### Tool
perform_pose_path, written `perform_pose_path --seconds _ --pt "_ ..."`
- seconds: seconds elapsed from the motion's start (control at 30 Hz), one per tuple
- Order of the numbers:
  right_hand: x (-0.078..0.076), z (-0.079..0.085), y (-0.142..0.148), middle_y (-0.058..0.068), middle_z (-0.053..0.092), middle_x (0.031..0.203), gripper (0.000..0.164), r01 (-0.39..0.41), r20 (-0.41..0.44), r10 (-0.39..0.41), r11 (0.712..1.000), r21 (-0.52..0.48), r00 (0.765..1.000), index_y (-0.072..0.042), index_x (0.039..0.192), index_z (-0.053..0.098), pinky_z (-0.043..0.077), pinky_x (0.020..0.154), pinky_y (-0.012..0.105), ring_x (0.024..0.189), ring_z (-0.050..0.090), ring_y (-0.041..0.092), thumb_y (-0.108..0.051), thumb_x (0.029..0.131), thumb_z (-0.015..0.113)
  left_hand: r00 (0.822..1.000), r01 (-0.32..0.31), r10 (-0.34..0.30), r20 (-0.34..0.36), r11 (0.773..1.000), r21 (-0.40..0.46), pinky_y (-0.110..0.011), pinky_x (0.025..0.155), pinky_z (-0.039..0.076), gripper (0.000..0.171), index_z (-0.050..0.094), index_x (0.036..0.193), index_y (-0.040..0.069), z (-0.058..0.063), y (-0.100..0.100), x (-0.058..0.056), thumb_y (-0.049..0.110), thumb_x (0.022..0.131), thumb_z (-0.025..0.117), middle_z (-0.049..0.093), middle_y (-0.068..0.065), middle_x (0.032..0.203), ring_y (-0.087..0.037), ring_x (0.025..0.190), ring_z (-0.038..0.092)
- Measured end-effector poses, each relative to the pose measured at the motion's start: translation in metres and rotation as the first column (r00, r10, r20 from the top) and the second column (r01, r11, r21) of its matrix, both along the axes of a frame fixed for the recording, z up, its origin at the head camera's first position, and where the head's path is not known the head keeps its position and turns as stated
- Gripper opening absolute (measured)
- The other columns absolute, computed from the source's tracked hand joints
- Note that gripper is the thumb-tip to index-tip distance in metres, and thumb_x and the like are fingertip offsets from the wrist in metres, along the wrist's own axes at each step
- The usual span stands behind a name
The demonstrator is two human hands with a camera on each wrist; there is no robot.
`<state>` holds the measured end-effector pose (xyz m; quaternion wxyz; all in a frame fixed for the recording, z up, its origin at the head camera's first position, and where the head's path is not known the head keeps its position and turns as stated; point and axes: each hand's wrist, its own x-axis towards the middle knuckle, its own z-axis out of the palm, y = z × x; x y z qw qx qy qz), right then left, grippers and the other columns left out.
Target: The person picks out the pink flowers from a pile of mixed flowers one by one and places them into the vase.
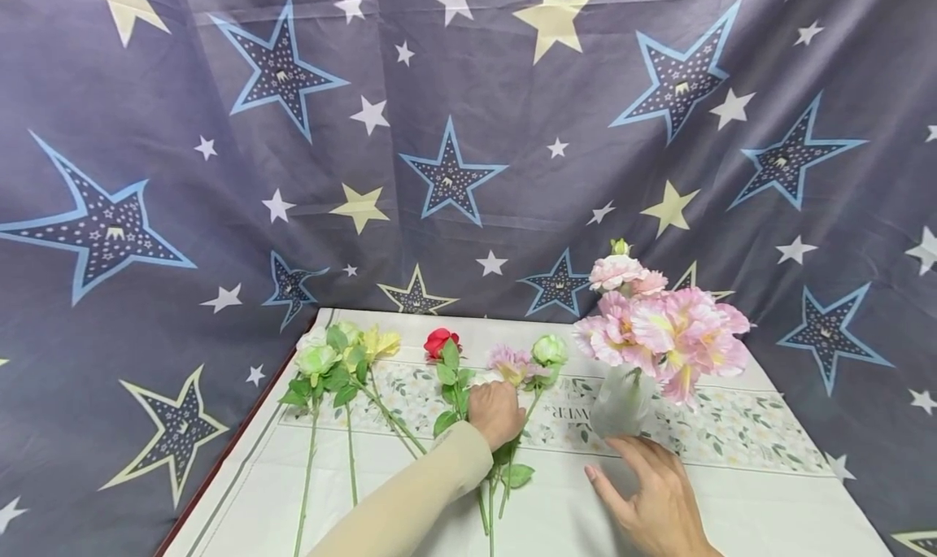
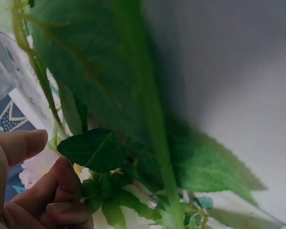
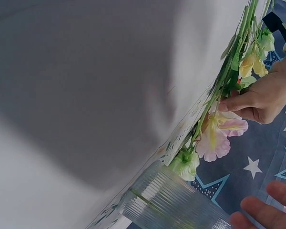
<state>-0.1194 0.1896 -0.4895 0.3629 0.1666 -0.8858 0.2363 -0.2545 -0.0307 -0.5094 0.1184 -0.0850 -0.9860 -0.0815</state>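
My left hand [image 1: 498,415] is over the stems beside a pink flower [image 1: 515,364] and green leaves [image 1: 518,476]. In the left wrist view its fingers are bent, with a gap between thumb and index fingertip, right at a dark green leaf [image 2: 93,150]. A light green flower [image 1: 549,350] lies just right of the pink one. Near the base of a clear ribbed vase [image 1: 622,406], my right hand [image 1: 651,492] has its fingers spread and grips nothing. Large pink flowers [image 1: 688,329] stand in the vase, and a stem shows through its wall.
A red rose [image 1: 442,343] lies left of my left hand. Farther left are a pale green flower [image 1: 317,355] and a yellow flower [image 1: 381,341], their long stems pointing toward me. A floral-printed cloth [image 1: 739,431] covers the table, with a star-patterned curtain [image 1: 483,77] behind.
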Motion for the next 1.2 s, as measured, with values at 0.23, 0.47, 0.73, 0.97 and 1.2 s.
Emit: perform_pose_path --seconds 0.23,0.47,0.73,0.97,1.2 --pt "-0.001 -0.001 0.0 0.003 0.069 0.102 0.039 -0.003 0.01 0.003 1.0 -0.003 1.0 -0.017 0.103 0.07 0.04 0.089 0.046 0.097 0.063 0.028 -0.039 0.072 0.08 1.0 -0.022 0.022 0.015 1.0 0.007 -0.04 0.062 0.045 0.038 0.05 0.053 0.016 -0.007 0.001 -0.003 0.034 0.076 0.074 0.06 -0.004 0.06 -0.024 0.059 0.058" --pt "-0.001 -0.001 -0.002 0.002 0.069 0.103 0.04 -0.012 0.022 0.012 1.0 -0.009 1.0 -0.016 0.103 0.07 0.039 0.089 0.046 0.099 0.062 0.028 -0.04 0.073 0.08 0.999 -0.037 0.037 -0.013 0.999 -0.001 -0.038 0.057 0.045 0.032 0.052 0.054 0.016 -0.01 0.001 -0.004 0.03 0.074 0.073 0.06 -0.004 0.059 -0.023 0.057 0.059" --pt "-0.001 -0.002 -0.001 0.002 0.069 0.102 0.039 -0.009 0.01 0.009 1.0 -0.005 1.0 -0.017 0.103 0.07 0.04 0.088 0.046 0.097 0.062 0.027 -0.039 0.073 0.08 0.998 -0.052 0.051 0.036 0.998 0.047 -0.037 0.054 0.046 0.03 0.047 0.049 0.02 -0.008 -0.002 -0.004 0.018 0.074 0.063 0.058 -0.002 0.057 -0.02 0.053 0.057" --pt "-0.001 -0.003 -0.001 0.001 0.069 0.101 0.039 -0.011 0.013 0.011 1.0 -0.013 1.0 -0.017 0.103 0.071 0.04 0.089 0.045 0.097 0.062 0.026 -0.038 0.072 0.08 0.982 -0.134 0.096 0.161 0.961 0.244 -0.037 0.047 0.041 0.036 0.044 0.047 0.019 0.0 -0.004 -0.004 0.022 0.079 0.061 0.048 -0.001 0.05 -0.019 0.048 0.049" --pt "-0.001 -0.007 -0.001 -0.002 0.069 0.1 0.04 -0.006 0.017 0.007 1.0 -0.026 1.0 -0.021 0.105 0.071 0.04 0.088 0.043 0.096 0.063 0.024 -0.036 0.07 0.082 0.989 -0.129 0.08 0.123 0.874 0.469 -0.03 0.045 0.032 0.048 0.039 0.043 0.021 0.006 -0.009 -0.002 0.026 0.085 0.062 0.031 0.006 0.039 -0.015 0.04 0.035"
